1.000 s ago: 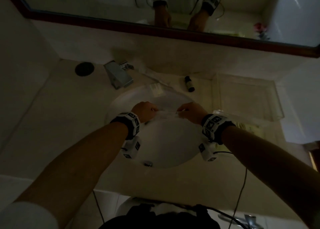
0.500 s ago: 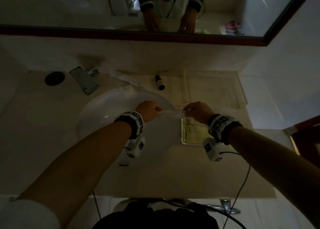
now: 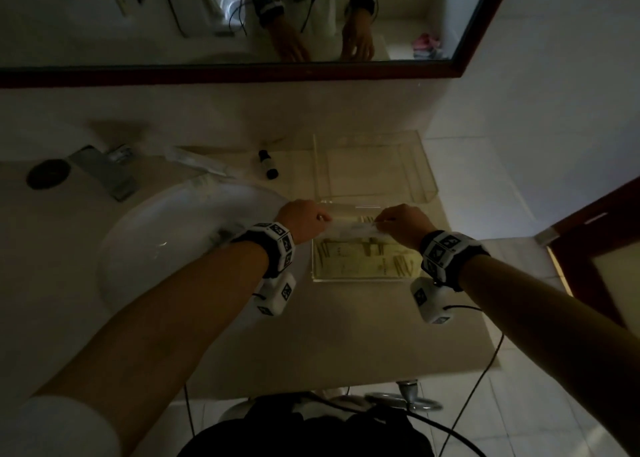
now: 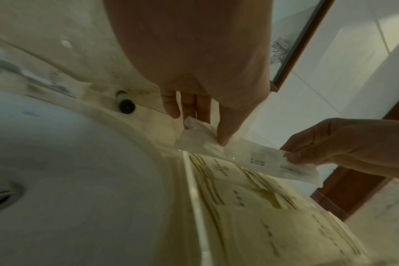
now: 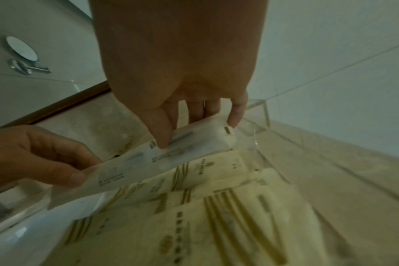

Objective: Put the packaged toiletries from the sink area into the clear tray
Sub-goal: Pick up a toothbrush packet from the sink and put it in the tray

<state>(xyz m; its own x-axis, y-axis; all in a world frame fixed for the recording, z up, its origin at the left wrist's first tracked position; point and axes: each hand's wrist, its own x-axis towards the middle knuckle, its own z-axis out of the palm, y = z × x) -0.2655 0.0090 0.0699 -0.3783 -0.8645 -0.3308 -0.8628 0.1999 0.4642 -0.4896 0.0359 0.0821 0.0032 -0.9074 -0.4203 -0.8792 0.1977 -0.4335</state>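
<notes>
A long white sealed packet (image 3: 351, 227) (image 4: 251, 156) (image 5: 162, 158) hangs level over the clear tray (image 3: 427, 186) (image 5: 262, 115), held at both ends. My left hand (image 3: 304, 219) (image 4: 207, 126) pinches its left end and my right hand (image 3: 401, 222) (image 5: 194, 129) pinches its right end. In the tray's near part lie cream packets (image 3: 363, 259) (image 5: 216, 207) with gold stripes. Another clear-wrapped packet (image 3: 204, 164) lies on the counter behind the basin.
The white basin (image 3: 166, 248) lies left of the tray, with a metal tap (image 3: 104, 169) behind it. A small dark-capped bottle (image 3: 268, 165) lies between tap and tray. A mirror (image 3: 225, 16) hangs above, and a dark wooden door frame (image 3: 595, 235) stands at the right.
Both hands have carried the white packet to the right, from over the basin to above the tray's near part. The head view has swung right with them.
</notes>
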